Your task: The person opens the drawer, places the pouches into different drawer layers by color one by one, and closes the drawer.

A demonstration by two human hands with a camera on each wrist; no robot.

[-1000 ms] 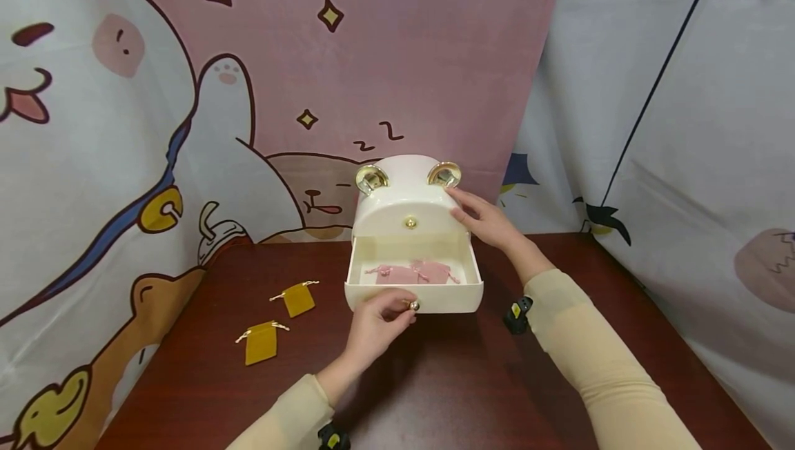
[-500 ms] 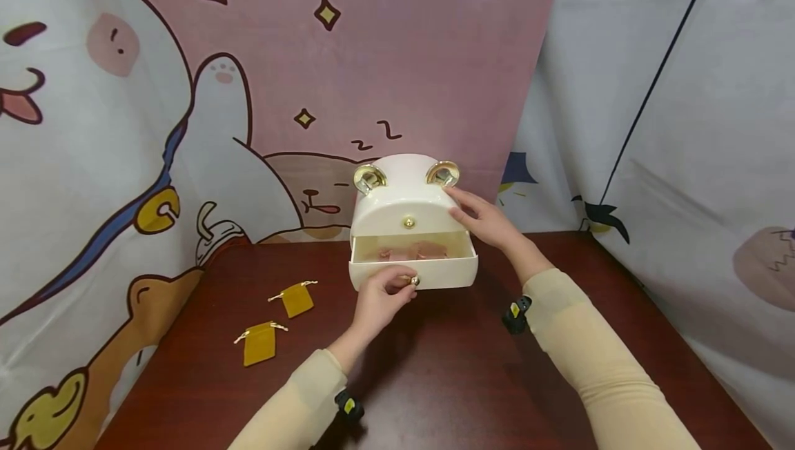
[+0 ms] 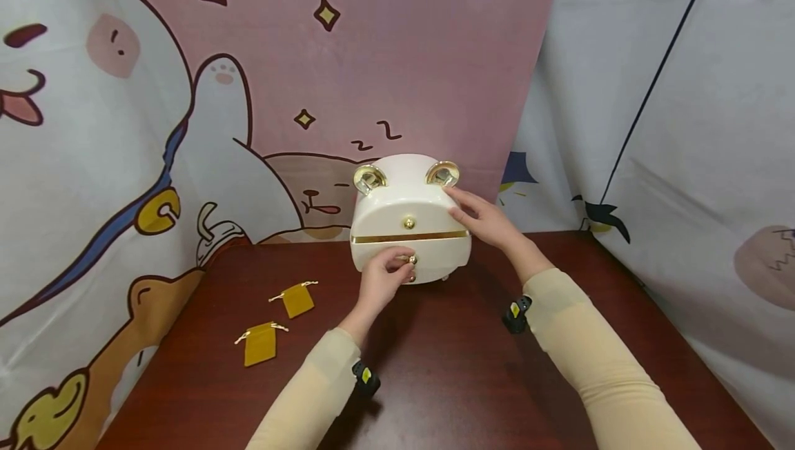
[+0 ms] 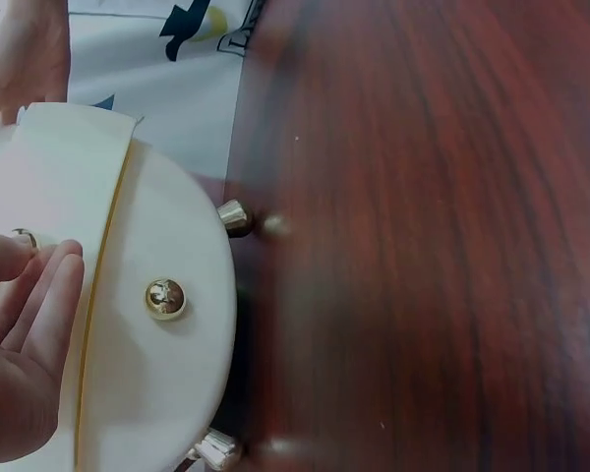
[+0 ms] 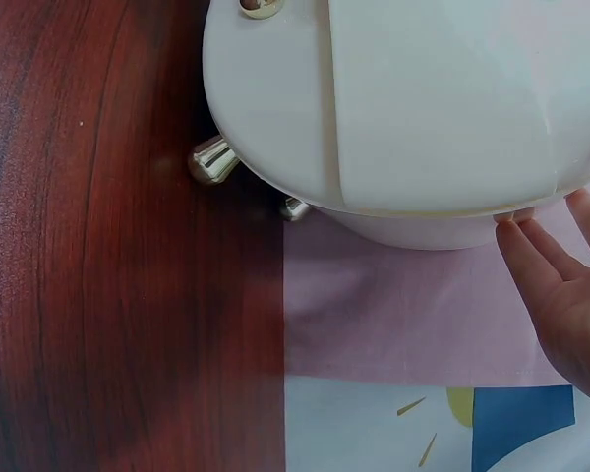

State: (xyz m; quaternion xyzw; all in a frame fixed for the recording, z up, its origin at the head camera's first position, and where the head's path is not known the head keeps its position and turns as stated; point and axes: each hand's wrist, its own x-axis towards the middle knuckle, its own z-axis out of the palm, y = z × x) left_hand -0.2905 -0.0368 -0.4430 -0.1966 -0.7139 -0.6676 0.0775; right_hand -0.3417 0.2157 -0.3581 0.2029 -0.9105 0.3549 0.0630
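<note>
A white rounded drawer box [image 3: 404, 194] with gold ears stands at the back of the table. Its middle drawer [image 3: 373, 250] sticks out a little, leaving a narrow gap along the top edge. My left hand [image 3: 380, 281] pinches the gold knob [image 4: 25, 238] of that drawer between thumb and fingers. Below it, a second gold knob [image 4: 165, 298] shows on the bottom drawer. My right hand [image 3: 487, 222] rests with extended fingers against the box's upper right side, as the right wrist view also shows. What lies inside the drawer is hidden.
Two mustard-yellow drawstring pouches [image 3: 298, 299] lie on the dark red wooden table [image 3: 447, 367], left of the box. Short gold feet [image 5: 212, 160] hold the box up. A cartoon-printed curtain [image 3: 435, 56] hangs right behind it and along both sides.
My left hand has pushed the middle drawer inward from well out to nearly closed, so the pink pouches in it are out of sight. The right hand has stayed on the box's side.
</note>
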